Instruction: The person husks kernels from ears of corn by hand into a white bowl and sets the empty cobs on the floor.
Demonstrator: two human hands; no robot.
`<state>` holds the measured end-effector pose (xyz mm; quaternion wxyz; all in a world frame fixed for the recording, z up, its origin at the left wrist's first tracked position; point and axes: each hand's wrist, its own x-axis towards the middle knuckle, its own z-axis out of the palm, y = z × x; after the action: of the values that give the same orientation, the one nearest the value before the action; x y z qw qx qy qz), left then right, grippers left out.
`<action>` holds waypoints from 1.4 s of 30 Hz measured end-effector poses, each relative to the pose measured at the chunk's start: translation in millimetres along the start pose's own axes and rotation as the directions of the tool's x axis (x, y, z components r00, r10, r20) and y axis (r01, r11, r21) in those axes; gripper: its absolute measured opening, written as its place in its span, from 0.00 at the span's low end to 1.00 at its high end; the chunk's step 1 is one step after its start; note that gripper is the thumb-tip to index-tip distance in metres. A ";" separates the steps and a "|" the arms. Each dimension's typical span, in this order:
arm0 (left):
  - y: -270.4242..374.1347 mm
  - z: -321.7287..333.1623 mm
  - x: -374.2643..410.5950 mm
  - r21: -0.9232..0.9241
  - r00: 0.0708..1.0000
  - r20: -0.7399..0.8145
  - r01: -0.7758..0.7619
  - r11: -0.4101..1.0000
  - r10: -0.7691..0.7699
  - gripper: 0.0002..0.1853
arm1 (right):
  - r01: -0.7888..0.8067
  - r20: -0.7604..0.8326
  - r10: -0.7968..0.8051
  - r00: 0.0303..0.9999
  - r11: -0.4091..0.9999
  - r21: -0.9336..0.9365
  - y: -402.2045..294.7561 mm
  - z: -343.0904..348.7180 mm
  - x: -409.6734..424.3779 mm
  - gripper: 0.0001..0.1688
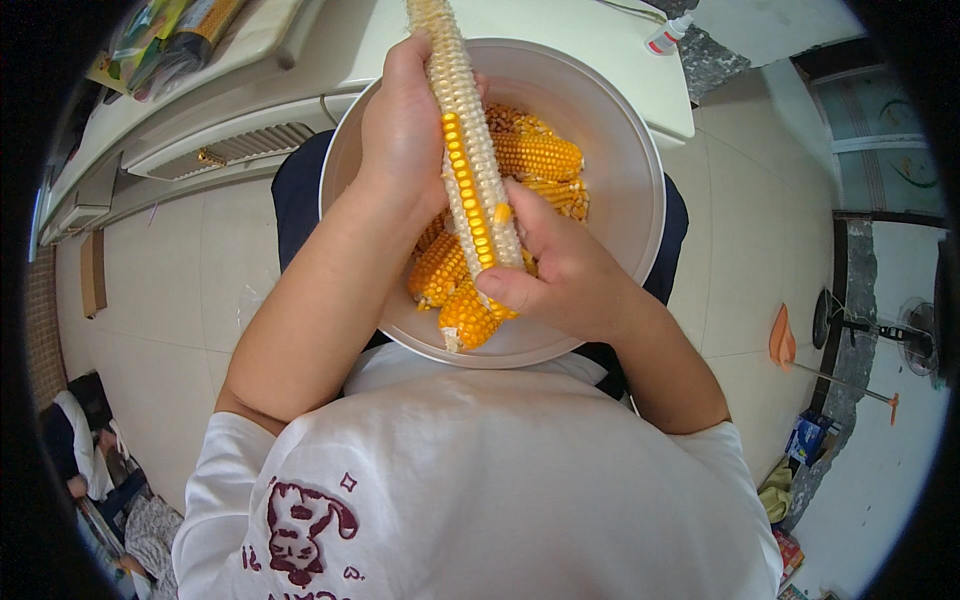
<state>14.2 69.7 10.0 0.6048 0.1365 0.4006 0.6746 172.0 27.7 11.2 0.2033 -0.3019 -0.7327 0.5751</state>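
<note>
My left hand (405, 124) is wrapped around the upper part of a mostly bare corn cob (461, 97), which slants over a large plastic bowl (615, 225). At the cob's lower end, my right hand (547, 262) grips it, thumb against the near end. A row of yellow kernels runs down the cob, and one loose kernel (502, 214) rests beside it. Inside the bowl, below the hands, lie several full corn ears (540, 155) and loose kernels (517, 120). The bowl sits on my lap.
Beyond the bowl stands a white table (562, 19) with a small white bottle (669, 34). Plastic packages (169, 45) lie on the surface at upper left. A long-handled orange tool (782, 337) and a fan (919, 337) are at the right. Another person (105, 450) is partly visible at lower left.
</note>
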 end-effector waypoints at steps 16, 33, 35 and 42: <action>-8.3 8.9 -17.8 0.055 0.974 0.222 -0.065 0.996 0.051 0.21 | 0.089 -0.081 -0.086 0.993 0.996 0.026 3.9 -1.4 -0.7 0.16; -4.1 1.4 -11.2 -0.083 0.955 0.272 -0.103 0.991 0.122 0.21 | 0.204 -0.173 -0.204 0.964 0.979 -0.018 9.9 5.9 -0.7 0.22; -3.3 2.6 -11.3 -0.062 0.963 0.247 -0.096 0.993 0.108 0.22 | 0.215 -0.155 -0.221 0.963 0.975 -0.054 9.0 7.5 -1.3 0.23; -2.5 0.1 -10.8 -0.038 0.966 0.232 -0.104 0.994 0.110 0.21 | 0.122 -0.153 -0.141 0.978 0.985 -0.125 -3.9 -0.4 -4.1 0.23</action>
<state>18.5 59.6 11.5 0.6122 0.2289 0.3101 0.6904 174.4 24.6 15.3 0.2820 -0.3096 -0.7639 0.4909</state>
